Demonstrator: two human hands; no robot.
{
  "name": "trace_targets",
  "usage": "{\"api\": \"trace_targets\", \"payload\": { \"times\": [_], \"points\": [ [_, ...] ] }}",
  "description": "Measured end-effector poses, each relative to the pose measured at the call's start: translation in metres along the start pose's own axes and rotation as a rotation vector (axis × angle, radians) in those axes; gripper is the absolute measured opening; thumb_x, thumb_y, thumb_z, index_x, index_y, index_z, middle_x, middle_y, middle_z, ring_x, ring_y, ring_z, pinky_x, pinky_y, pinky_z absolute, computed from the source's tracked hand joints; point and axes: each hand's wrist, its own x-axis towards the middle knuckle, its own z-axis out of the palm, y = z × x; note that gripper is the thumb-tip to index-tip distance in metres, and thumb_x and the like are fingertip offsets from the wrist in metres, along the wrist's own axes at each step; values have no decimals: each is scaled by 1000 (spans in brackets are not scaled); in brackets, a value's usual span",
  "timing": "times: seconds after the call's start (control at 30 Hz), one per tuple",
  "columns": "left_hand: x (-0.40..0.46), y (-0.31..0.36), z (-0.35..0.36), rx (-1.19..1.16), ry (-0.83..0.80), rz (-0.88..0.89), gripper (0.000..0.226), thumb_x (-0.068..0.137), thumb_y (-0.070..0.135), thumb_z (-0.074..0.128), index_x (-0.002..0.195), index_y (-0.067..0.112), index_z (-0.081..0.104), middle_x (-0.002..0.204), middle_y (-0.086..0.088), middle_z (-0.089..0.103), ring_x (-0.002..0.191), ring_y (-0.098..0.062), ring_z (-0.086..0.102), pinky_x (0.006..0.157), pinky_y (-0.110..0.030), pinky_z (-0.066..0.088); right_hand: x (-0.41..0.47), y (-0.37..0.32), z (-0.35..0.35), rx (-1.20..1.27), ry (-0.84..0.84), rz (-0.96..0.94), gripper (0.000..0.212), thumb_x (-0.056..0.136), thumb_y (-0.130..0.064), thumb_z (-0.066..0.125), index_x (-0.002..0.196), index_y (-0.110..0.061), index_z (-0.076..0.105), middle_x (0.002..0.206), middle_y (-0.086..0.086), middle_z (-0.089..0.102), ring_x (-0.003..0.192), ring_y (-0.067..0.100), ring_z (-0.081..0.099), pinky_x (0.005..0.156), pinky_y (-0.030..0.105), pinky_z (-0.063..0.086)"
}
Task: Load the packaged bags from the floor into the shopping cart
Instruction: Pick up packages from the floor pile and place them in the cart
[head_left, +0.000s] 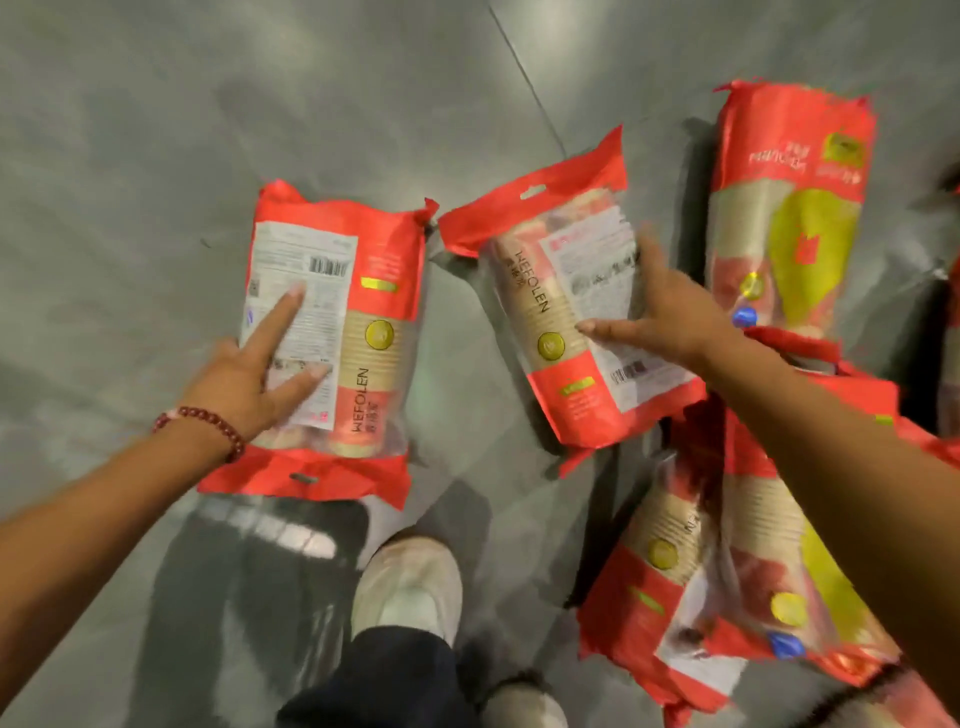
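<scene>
Several red-and-clear packaged bags of paper cups lie on the grey floor. My left hand (249, 379), with a bead bracelet at the wrist, grips the left bag (363, 332) by its left edge. Its fingers spread over the white label and the thumb is hidden underneath. My right hand (660, 312) holds the middle bag (540, 312) at its right side, fingers splayed across the label. Both bags look raised slightly off the floor, with shadows offset beneath them. No shopping cart is in view.
Another bag (789, 208) lies at the upper right. Two more bags, one (670, 597) beside the other (795, 582), are piled under my right forearm. My white shoe (410, 587) and dark trouser leg stand at the bottom centre. A floor seam (524, 78) runs diagonally.
</scene>
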Motion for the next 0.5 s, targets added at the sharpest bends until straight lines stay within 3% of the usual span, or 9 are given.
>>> {"api": "trace_targets", "payload": {
  "times": [0.07, 0.2, 0.33, 0.4, 0.5],
  "points": [
    [1, -4, 13, -126, 75, -25, 83, 58, 77, 47, 128, 72, 3, 118, -24, 53, 105, -37, 55, 92, -48, 47, 4, 9, 5, 162, -30, -17, 129, 45, -84, 68, 147, -33, 9, 135, 9, 55, 124, 30, 52, 105, 49, 41],
    [-5, 7, 35, -287, 222, -86, 85, 61, 73, 52, 133, 67, 7, 130, -15, 50, 113, -32, 55, 98, -48, 44, -13, -4, 32, 351, 66, -123, 107, 60, -61, 74, 148, -28, 23, 139, -7, 52, 126, 14, 51, 107, 36, 39],
    [-16, 19, 45, -427, 266, -85, 80, 68, 62, 55, 138, 59, 15, 123, -14, 54, 109, -27, 56, 96, -46, 47, -35, -27, 59, 541, 166, -74, 64, 70, -47, 73, 124, -54, 39, 108, -35, 62, 102, -5, 62, 95, 36, 49],
    [-27, 24, 38, -464, 270, -91, 79, 68, 60, 55, 138, 57, 19, 121, -14, 55, 105, -24, 58, 97, -41, 46, -49, -42, 58, 573, 193, -72, 58, 72, -46, 71, 122, -52, 41, 108, -32, 64, 102, -1, 63, 94, 38, 50],
    [-58, 31, 7, -493, 295, -74, 78, 69, 57, 57, 138, 56, 20, 118, -15, 56, 104, -20, 59, 97, -43, 47, -75, -67, 30, 557, 246, -123, 71, 73, -48, 69, 137, -37, 39, 118, -17, 66, 107, 9, 64, 94, 47, 50]
  ]
}}
